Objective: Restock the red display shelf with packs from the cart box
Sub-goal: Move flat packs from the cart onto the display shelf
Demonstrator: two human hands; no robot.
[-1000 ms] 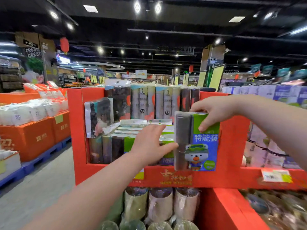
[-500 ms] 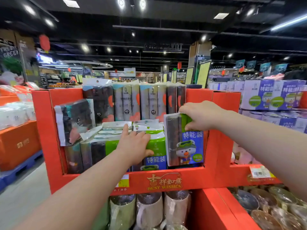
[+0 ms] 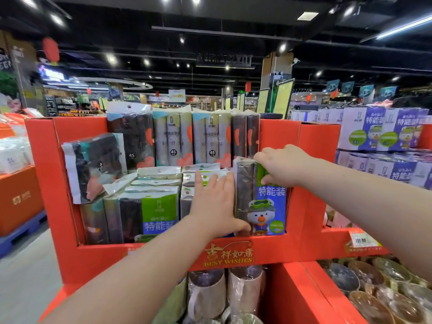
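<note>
Red display shelf (image 3: pixel 65 146), upper tier, mostly full. Cart box not in view. Back row (image 3: pixel 182 141) of tall packs stands upright along the rear wall. Front left: a leaning pack (image 3: pixel 93 164) rests tilted on the standing ones. Centre: stacked packs (image 3: pixel 159 181) lie flat on upright ones.

The pack (image 3: pixel 268 206) being stocked stands upright in the front right slot, label facing out, between the centre stack and the shelf's right wall. Its base sits behind the front lip; whether it is fully seated cannot be told.

Right hand (image 3: pixel 285 164) grips the pack's top edge, fingers curled over it, thumb below. Left hand (image 3: pixel 214 206) is flat, fingers (image 3: pixel 198 181) straight against the centre stack, thumb touching the pack's lower left edge.

Step, as judged: seating the pack. To do it well:
- hold the centre stack back with the flat left hand so the slot stays wide
- push down and back from the top, not sideways
- check it stands square with label forward before letting go
- release the right hand first, then the left, as the loose flat packs may slide.
</note>
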